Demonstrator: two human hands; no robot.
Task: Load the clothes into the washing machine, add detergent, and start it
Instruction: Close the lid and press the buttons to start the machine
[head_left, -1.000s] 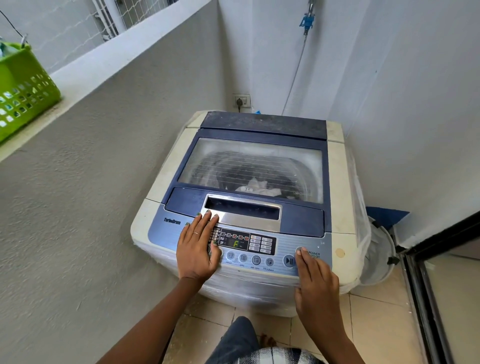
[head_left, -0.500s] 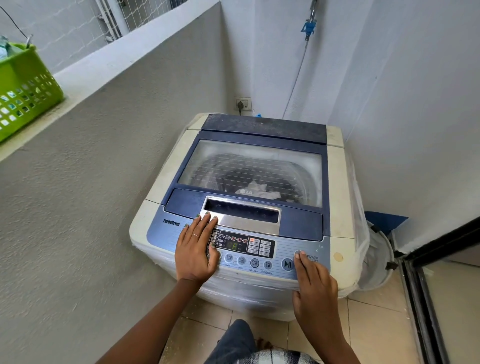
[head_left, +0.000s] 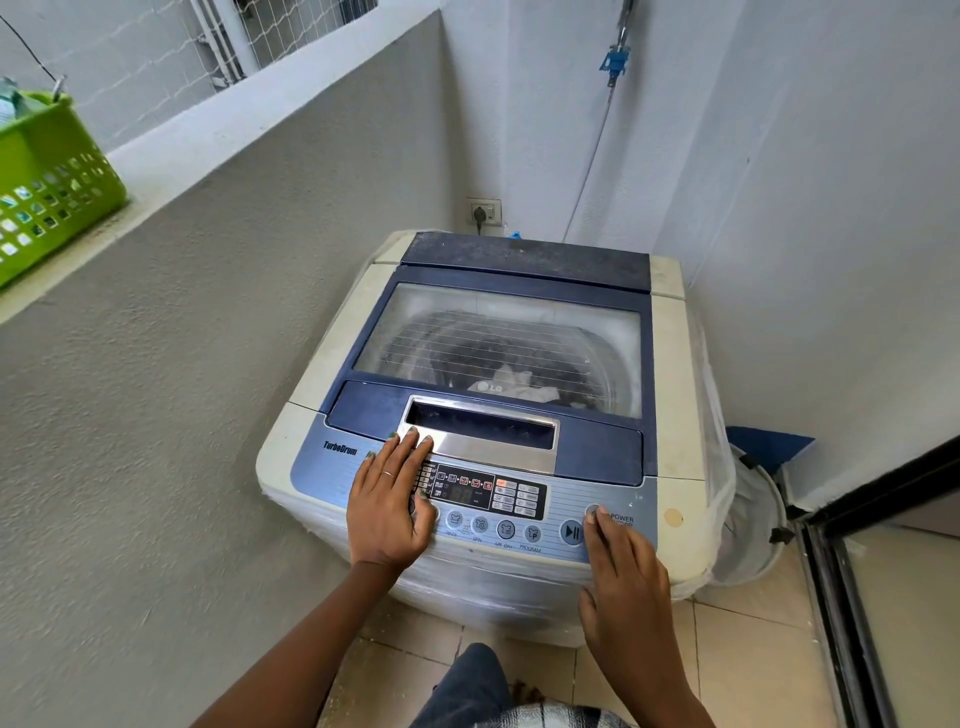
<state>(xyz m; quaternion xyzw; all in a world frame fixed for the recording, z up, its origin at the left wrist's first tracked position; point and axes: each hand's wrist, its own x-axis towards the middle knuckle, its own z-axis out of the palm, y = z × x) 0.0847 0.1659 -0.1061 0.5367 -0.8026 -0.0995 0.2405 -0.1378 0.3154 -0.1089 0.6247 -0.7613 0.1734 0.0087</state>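
Nearest the camera, a knee in dark denim (head_left: 470, 680) is showing above the tiled floor (head_left: 748, 654), with both forearms reaching forward over it. The right hand (head_left: 626, 587) is lying over the front edge of the washing machine (head_left: 311, 410), its grip relaxed and holding nothing, one straight fingertip touching the round power button (head_left: 592, 512) just beside the play/pause button (head_left: 571, 531). The left hand (head_left: 390, 501) is resting flat on the left end of the control panel (head_left: 582, 493), its grip spread wide, the fingers straight and reaching up to the silver lid handle (head_left: 480, 441), a thin ring sitting on one finger. Between the two hands the dark display (head_left: 465, 491) is sitting among small icons; its digits are too faint to read. Beyond the panel the blue-framed lid (head_left: 509, 343) is lying shut, and through its window the clothes (head_left: 519, 382) are showing inside the drum, pale fabric among darker pieces. To the machine's right a white hose (head_left: 758, 499) is curving down near a dark door frame (head_left: 852, 519). Farther back, a wall socket (head_left: 484, 211) is sitting in the corner just behind the machine. On the ledge at far left a green basket (head_left: 47, 182) is standing.
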